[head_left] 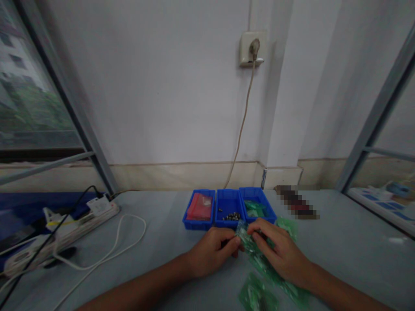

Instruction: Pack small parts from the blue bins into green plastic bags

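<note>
In front of the blue bins, my left hand (215,252) pinches the upper end of a green plastic bag (262,264) between thumb and fingers. My right hand (280,250) grips the same bag a little to the right, thumb and fingers closed on it. The long, crinkled bag slants down to the right under my right hand, which hides part of it. A second green bag (257,293) lies below on the table. More green plastic (287,226) shows behind my right hand.
Three blue bins hold red packets (199,207), small metal parts (231,217) and green packets (254,207). A white power strip (61,237) with a looping white cable (108,255) lies on the left. A pixelated object (298,203) sits at the back right.
</note>
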`<state>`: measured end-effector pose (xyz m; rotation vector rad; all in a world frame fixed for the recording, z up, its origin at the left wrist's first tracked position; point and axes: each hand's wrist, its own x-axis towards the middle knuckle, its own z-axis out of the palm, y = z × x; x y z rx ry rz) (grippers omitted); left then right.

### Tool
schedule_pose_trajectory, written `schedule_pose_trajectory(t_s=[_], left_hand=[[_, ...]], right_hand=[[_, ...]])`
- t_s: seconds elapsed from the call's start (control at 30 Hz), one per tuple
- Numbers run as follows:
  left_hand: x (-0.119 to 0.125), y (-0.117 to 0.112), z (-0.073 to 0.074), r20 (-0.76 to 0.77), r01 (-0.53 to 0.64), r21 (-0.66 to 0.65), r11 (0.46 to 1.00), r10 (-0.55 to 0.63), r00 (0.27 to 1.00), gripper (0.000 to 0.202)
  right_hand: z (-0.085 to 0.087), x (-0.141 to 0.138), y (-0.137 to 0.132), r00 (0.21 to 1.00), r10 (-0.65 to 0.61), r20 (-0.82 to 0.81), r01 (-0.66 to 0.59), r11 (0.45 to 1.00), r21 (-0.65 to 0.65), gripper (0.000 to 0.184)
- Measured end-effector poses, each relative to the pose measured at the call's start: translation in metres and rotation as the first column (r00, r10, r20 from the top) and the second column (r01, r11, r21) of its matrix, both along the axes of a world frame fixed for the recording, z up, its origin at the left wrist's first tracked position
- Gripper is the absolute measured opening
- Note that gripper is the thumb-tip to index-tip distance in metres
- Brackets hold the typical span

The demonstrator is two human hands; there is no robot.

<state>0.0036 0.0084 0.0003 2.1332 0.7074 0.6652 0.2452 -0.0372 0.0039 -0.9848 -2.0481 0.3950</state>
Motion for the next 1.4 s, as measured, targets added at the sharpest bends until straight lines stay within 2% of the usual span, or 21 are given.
schedule_pose_trajectory(t_s=[0.17,0.47,0.6,0.73,0.87,0.93,1.13,1.4], left_hand=[[0.0001,0.0008,0.0007,-0.018,0.011,0.035,0.999,-0.011,1.000,0.051],[-0.0013,-0.0042,0.0045,-0.116,0.138,0.285,0.949,-0.108,0.987,0.038],[-0.0007,-0.0040,0.0038,-0.100,0.084,0.233,0.969,-0.062,0.993,0.036],[-0.0016,-0.0026,0.0022,-0.058,0.025,0.151,0.988,-0.016,0.998,0.037],[-0.0028,-0.0007,0.0005,0.002,-0.013,0.092,0.996,0.013,1.000,0.040],[-0.0031,-0.0003,0.0007,0.017,-0.016,0.079,0.997,0.015,1.000,0.041],[-0.0024,-0.0003,0.0019,0.021,-0.008,0.041,0.999,0.007,1.000,0.043],[-0.0009,0.0002,-0.0005,0.015,-0.026,0.054,0.998,0.025,1.000,0.044]], right_hand=[[0.0022,-0.0003,0.0000,1.000,0.001,0.018,-0.001,1.000,-0.030,0.014],[-0.0006,-0.0009,0.0032,0.989,0.054,0.136,-0.037,0.992,-0.119,0.013],[0.0012,-0.0007,-0.0001,0.999,-0.002,0.051,0.006,0.996,-0.089,0.014],[0.0018,0.0006,-0.0023,0.999,0.021,0.032,-0.020,0.999,-0.030,0.017],[-0.0023,0.0029,-0.0007,0.999,0.023,0.033,-0.024,0.999,0.026,0.038],[-0.0044,0.0032,0.0006,0.999,0.021,0.037,-0.022,0.999,0.034,0.043],[-0.0035,0.0013,0.0033,0.999,0.042,0.001,-0.042,0.998,0.049,0.033],[-0.0033,0.0048,0.0045,1.000,0.027,0.012,-0.027,0.999,0.034,0.027]])
